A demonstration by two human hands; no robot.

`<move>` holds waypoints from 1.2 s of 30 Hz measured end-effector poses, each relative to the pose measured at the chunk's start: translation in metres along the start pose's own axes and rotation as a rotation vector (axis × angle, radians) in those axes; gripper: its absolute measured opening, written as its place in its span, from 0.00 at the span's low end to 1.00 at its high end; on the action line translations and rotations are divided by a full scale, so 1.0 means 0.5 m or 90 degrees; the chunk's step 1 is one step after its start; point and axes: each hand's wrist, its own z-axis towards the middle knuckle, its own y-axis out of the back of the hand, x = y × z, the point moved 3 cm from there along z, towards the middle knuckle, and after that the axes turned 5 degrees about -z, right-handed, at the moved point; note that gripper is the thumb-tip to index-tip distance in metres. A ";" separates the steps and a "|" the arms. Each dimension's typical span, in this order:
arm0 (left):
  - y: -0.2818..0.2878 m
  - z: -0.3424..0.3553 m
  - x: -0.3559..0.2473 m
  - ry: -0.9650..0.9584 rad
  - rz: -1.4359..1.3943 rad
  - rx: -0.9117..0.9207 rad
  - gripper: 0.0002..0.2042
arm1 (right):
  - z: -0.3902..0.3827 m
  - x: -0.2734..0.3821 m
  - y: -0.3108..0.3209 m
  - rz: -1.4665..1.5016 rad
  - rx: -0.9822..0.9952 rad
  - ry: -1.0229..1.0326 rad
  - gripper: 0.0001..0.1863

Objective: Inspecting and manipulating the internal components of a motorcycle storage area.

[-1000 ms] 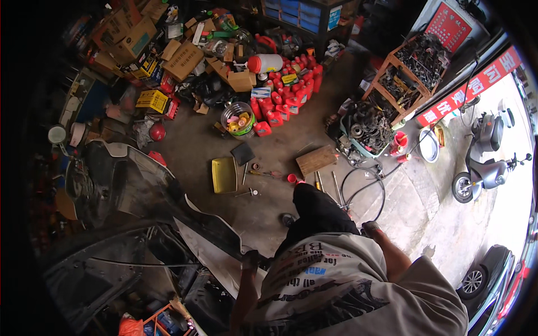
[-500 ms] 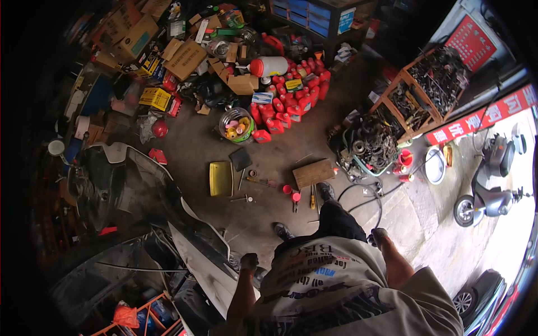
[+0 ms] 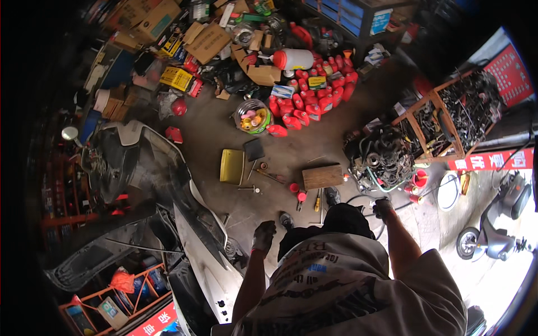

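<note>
Cluttered workshop floor (image 3: 224,140) lay beyond both hands — left hand (image 3: 263,236) curled empty beside the scooter's white panel (image 3: 207,252), right hand (image 3: 383,208) loosely closed, empty.

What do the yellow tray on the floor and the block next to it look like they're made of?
Yellow tray: probably plastic or painted metal; flat, evenly coloured, with a raised rim, too small to settle. Block: looks like bare wood, brown, matte, with faint grain lines. Both lie on the dull grey, stained floor, likely concrete.
</note>
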 end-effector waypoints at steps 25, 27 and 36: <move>0.203 -0.045 0.321 0.180 -0.076 -0.057 0.13 | -0.068 -0.029 -0.180 -0.117 -0.024 0.025 0.08; 0.205 -0.026 0.296 0.185 -0.074 -0.051 0.13 | -0.056 -0.046 -0.175 -0.215 -0.030 0.076 0.08; 0.196 -0.039 0.294 0.172 -0.020 -0.002 0.14 | -0.091 -0.041 -0.195 -0.211 -0.029 0.026 0.08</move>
